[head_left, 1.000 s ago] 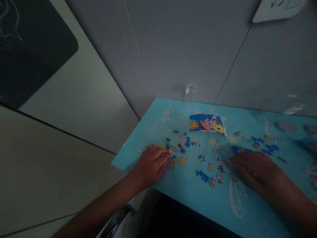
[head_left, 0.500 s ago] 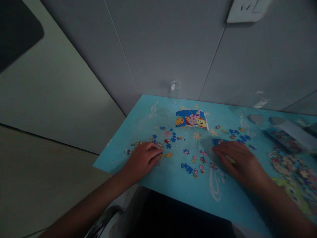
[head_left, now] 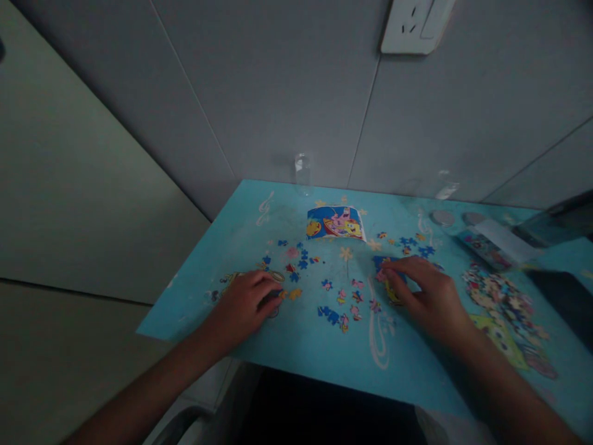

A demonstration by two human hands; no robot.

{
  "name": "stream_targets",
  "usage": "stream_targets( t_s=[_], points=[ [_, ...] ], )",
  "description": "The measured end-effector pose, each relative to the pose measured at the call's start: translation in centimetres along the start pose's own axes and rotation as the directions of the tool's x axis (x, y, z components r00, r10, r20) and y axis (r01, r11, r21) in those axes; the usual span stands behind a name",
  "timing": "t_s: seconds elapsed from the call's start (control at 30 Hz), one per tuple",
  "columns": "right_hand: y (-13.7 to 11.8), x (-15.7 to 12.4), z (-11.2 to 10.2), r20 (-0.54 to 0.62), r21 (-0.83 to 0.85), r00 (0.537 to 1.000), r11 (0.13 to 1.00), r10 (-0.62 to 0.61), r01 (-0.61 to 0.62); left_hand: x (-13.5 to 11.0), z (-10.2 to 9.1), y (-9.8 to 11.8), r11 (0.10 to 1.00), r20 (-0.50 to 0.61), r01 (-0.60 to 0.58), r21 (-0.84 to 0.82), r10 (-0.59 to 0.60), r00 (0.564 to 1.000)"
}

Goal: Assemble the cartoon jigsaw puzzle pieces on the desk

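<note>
My right hand (head_left: 424, 287) pinches a small pink jigsaw piece (head_left: 380, 276) over a joined blue and yellow puzzle section (head_left: 395, 293), which its fingers partly cover. On the left, my left hand (head_left: 248, 303) rests low on the table with thumb and forefinger closed at a blue and orange jigsaw piece (head_left: 280, 294). An orange piece (head_left: 295, 294) lies just right of those fingertips. Between my hands are loose pink and blue pieces (head_left: 356, 296) and a short joined blue strip (head_left: 328, 314). Behind them is a picture sheet (head_left: 335, 223) with cartoon figures.
The blue table (head_left: 296, 346) meets a grey wall with a socket (head_left: 414, 28). Clear containers (head_left: 303, 175) stand along the back. At right lie round lids (head_left: 443, 217), a box (head_left: 491, 246), a heap of pieces (head_left: 504, 296) and a dark flat object (head_left: 563, 303).
The view has swung to the right, so the table appears further left. My right hand has lifted slightly, showing the pink piece and more of the joined section. My left hand stays nearly in place.
</note>
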State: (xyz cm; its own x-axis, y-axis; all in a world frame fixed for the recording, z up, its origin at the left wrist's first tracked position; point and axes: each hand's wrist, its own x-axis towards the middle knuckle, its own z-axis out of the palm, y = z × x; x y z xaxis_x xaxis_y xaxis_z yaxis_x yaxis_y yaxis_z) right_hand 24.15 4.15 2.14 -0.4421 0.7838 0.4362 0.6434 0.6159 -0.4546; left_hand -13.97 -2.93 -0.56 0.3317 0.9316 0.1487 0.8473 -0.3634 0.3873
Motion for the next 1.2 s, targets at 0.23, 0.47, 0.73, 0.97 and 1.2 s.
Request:
stream_targets(
  t_s=[0.23,0.47,0.73,0.97,1.2],
  points=[
    [-0.6,0.1,0.3,0.015,0.020,0.999,0.999,-0.035,0.034,0.1,-0.5,0.1,0.998,0.023,-0.049,-0.051,0.050,0.998],
    [0.0,-0.1,0.1,0.038,-0.015,0.998,0.999,0.050,-0.049,0.3,-0.5,0.7,0.990,-0.072,-0.106,-0.089,0.099,0.992],
    [0.4,0.3,0.8,0.187,-0.018,0.982,1.000,0.004,0.000,1.4,1.2,2.5,0.966,0.016,-0.258,0.026,0.257,0.966],
    [-0.8,0.5,2.8,0.288,-0.030,0.957,0.999,0.034,-0.027,3.6,1.1,4.1,0.923,0.091,-0.337,0.184,0.325,0.941],
    [-1.4,0.8,3.1,0.278,0.060,0.958,0.994,0.072,-0.092,11.5,1.2,4.9,0.885,0.068,-0.381,0.269,0.377,0.924]
  ],
)
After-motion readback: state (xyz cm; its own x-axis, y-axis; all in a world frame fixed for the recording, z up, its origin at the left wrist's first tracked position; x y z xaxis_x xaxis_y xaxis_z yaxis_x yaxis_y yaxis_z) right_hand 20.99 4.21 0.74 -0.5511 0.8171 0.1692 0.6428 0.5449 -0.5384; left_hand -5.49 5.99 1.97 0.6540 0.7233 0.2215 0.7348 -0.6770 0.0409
